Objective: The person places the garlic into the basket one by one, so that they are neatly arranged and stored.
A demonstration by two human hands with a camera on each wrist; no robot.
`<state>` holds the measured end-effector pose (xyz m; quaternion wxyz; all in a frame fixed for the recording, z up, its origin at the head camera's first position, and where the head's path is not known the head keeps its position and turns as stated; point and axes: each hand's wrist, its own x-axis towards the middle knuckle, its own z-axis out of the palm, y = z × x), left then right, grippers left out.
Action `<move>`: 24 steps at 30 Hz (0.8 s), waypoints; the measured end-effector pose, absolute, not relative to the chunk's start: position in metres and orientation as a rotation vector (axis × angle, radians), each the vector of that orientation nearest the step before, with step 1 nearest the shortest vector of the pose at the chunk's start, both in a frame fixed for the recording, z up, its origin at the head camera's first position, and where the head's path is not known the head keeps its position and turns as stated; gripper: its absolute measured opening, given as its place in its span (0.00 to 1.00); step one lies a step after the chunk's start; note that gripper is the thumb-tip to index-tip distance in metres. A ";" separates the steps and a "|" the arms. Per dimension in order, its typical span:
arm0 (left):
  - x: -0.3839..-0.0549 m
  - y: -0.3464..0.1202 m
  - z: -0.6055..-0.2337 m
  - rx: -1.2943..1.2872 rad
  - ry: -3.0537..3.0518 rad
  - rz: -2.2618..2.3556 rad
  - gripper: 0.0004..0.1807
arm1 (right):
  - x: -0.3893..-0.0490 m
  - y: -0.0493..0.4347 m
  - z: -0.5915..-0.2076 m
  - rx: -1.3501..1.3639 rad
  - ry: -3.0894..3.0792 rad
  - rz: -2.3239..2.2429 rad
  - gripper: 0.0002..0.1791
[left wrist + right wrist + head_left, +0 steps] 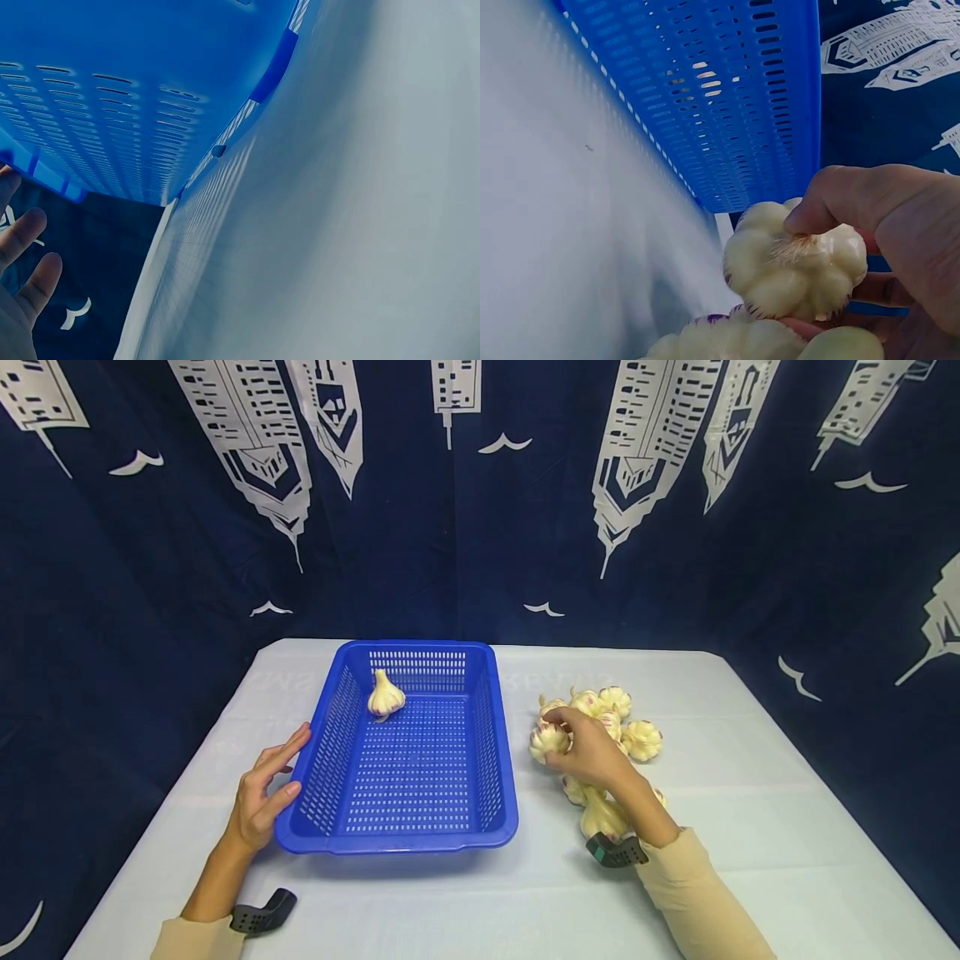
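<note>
Basket (397, 843): smooth, glossy plastic. Garlic bulb (769, 274): smooth, waxy sheen. Backdrop (420, 543): matt cloth.

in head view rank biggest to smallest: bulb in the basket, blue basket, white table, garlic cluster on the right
1. White table
2. Blue basket
3. Garlic cluster, partly hidden
4. Bulb in the basket

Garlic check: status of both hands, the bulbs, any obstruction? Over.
Left hand touching basket rim. Right hand gripping one bulb at the pile. One bulb inside basket. Nothing visible between held bulb and basket.
</note>
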<state>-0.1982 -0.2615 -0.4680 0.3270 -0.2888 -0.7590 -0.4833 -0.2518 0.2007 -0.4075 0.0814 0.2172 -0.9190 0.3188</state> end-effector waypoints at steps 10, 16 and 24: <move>-0.195 -0.261 -0.463 -0.755 -2.028 -1.258 0.34 | -0.251 0.197 -0.408 0.626 -2.577 0.967 0.30; -0.194 -0.261 -0.464 -0.732 -2.059 -1.260 0.34 | -0.251 0.195 -0.409 0.636 -2.520 0.965 0.31; -0.194 -0.261 -0.462 -0.750 -2.038 -1.252 0.34 | -0.251 0.193 -0.409 0.675 -2.475 0.922 0.32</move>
